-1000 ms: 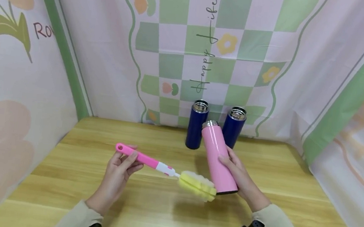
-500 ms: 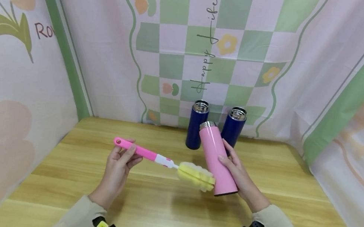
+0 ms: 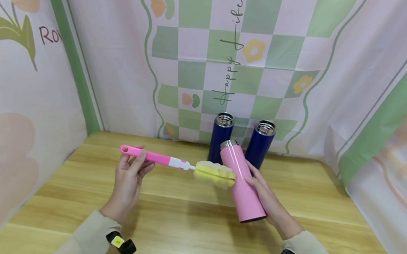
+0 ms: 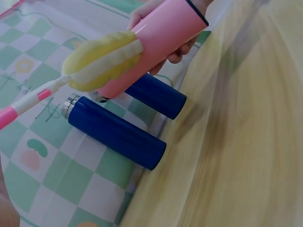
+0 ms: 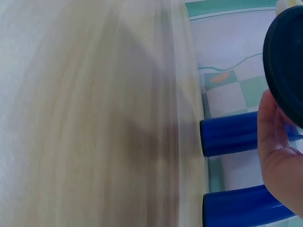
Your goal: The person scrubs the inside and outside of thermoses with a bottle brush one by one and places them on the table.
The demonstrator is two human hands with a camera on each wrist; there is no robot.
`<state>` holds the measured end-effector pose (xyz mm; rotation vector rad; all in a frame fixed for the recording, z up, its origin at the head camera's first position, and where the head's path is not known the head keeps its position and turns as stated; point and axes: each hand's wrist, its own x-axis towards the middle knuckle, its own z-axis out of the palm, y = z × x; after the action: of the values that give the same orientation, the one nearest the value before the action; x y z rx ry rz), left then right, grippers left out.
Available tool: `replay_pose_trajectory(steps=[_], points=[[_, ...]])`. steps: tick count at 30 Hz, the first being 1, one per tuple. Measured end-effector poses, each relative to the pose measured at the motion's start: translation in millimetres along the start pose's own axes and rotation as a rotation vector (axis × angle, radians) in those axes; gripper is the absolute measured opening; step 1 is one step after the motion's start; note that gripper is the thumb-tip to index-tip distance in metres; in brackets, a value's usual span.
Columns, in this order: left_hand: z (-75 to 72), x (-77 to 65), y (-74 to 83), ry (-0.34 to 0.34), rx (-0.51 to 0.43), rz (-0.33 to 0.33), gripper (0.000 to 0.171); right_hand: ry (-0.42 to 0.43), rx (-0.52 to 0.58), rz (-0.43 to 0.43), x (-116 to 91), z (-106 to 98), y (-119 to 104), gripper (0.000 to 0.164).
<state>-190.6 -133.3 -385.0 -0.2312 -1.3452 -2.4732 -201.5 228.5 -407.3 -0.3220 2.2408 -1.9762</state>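
My left hand (image 3: 129, 179) pinches the pink handle of a bottle brush (image 3: 215, 173) between thumb and fingers. The brush lies nearly level above the table, its yellow and white sponge head pointing right. In my right hand (image 3: 265, 195) is a pink thermos bottle (image 3: 241, 181), gripped round its side and tilted, with its steel mouth up and to the left. The sponge tip overlaps the bottle's left side in the head view; I cannot tell whether they touch. The right wrist view shows the bottle's dark base (image 5: 289, 66) close up.
Two blue thermos bottles, one left (image 3: 218, 143) and one right (image 3: 260, 144), stand without lids at the back of the wooden table (image 3: 104, 199). Right behind them hangs a checked curtain (image 3: 190, 41). Printed cloth also encloses both sides.
The left hand has raised the brush and drawn it left, levelling it, so its sponge has gone from the bottle's base to its upper side. The pink bottle has tilted further left.
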Motion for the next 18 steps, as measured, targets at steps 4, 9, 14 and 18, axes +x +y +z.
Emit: replay_pose_trajectory(steps=[4, 9, 14, 18], points=[[1.7, 3.6, 1.8, 0.03, -0.005, 0.018, 0.019, 0.015, 0.003, 0.0, -0.3, 1.8, 1.7, 0.062], [4.1, 8.4, 3.0, 0.058, -0.006, 0.085, 0.018, -0.008, 0.015, -0.018, -1.9, 1.7, 4.5, 0.067], [5.2, 10.9, 3.8, 0.085, -0.031, 0.134, 0.021, -0.049, 0.043, -0.035, -3.1, 2.5, 2.6, 0.072], [5.0, 10.9, 2.8, 0.117, -0.037, 0.137, 0.022, -0.036, 0.042, -0.053, -3.4, 4.9, 1.3, 0.069]])
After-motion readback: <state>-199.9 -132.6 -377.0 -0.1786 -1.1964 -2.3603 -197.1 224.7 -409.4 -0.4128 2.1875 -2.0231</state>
